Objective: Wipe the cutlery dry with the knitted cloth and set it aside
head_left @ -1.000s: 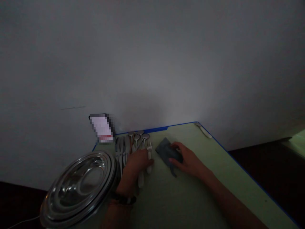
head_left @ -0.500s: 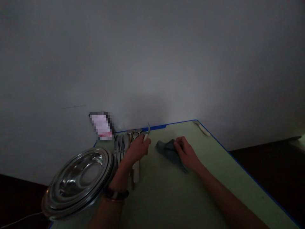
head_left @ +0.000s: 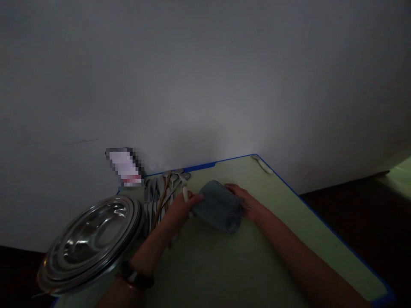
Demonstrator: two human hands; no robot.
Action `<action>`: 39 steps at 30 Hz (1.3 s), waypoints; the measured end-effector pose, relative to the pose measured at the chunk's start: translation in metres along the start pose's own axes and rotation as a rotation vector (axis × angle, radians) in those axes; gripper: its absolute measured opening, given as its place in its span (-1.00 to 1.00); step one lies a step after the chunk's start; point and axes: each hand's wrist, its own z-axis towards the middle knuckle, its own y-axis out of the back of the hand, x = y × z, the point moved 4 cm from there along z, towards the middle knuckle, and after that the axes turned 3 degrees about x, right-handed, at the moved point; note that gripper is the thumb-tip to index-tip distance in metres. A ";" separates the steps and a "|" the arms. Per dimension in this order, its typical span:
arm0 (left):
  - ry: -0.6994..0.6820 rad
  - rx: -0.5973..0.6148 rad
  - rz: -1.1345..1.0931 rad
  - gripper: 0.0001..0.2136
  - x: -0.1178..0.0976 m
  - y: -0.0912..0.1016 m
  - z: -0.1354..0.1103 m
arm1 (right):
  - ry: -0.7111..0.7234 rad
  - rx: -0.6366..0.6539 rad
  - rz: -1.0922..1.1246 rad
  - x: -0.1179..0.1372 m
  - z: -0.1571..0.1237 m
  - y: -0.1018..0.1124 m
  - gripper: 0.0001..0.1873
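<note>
My left hand (head_left: 181, 207) is closed around a fork (head_left: 185, 188) with a white handle, its metal end pointing up toward the wall. The left thumb meets the near-left edge of a grey-green cloth (head_left: 216, 205). That cloth hangs spread between both hands, just above the table. My right hand (head_left: 245, 202) grips its right side, with some fingers hidden behind the fabric. Left of my left hand, several spoons and other cutlery (head_left: 157, 194) lie in a row, partly covered by my forearm.
A stack of shiny metal plates (head_left: 96, 239) stands at the table's left edge. A phone (head_left: 125, 167) with a blurred screen leans on the wall behind. Another white-handled utensil (head_left: 263, 165) lies at the far right corner of the green, blue-edged table (head_left: 289, 222).
The bunched cloth has been opened out and brought left, against my left hand. My left hand has lowered the fork slightly and moved left. The view has shifted a little to the right.
</note>
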 end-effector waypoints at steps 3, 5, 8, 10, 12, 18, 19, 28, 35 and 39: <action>0.001 -0.035 0.068 -0.81 0.007 0.002 0.004 | -0.309 0.087 0.226 -0.012 0.004 0.005 -0.48; -0.002 -0.046 0.107 -0.77 0.012 0.001 0.006 | -0.383 0.158 0.268 -0.015 0.004 0.007 -0.34; -0.016 -0.042 0.149 -0.69 0.018 -0.003 0.007 | -0.400 0.317 0.285 -0.016 0.002 0.006 -0.39; -0.021 -0.023 0.164 -0.67 0.020 -0.006 0.006 | -0.455 0.370 0.351 -0.018 0.002 0.005 -0.70; -0.021 -0.009 0.169 -0.66 0.020 -0.009 0.004 | -0.476 0.280 0.429 -0.021 0.006 0.009 -0.86; -0.021 -0.076 0.085 -0.69 0.022 -0.015 -0.001 | -0.223 -0.282 0.576 -0.015 0.021 0.039 -0.74; -0.022 -0.069 0.055 -0.66 0.023 -0.017 -0.003 | -0.190 -0.307 0.577 -0.013 0.021 0.039 -0.72; -0.074 0.014 -0.092 -0.74 0.022 -0.029 -0.014 | -0.184 -0.087 0.802 0.013 0.002 -0.017 -0.67; -0.122 0.076 0.113 -0.72 0.021 -0.027 -0.011 | -0.352 -0.105 1.031 0.001 -0.002 -0.037 -0.77; -0.149 0.077 0.191 -0.64 0.019 -0.028 -0.011 | -0.341 -0.030 0.954 -0.008 -0.005 -0.044 -0.78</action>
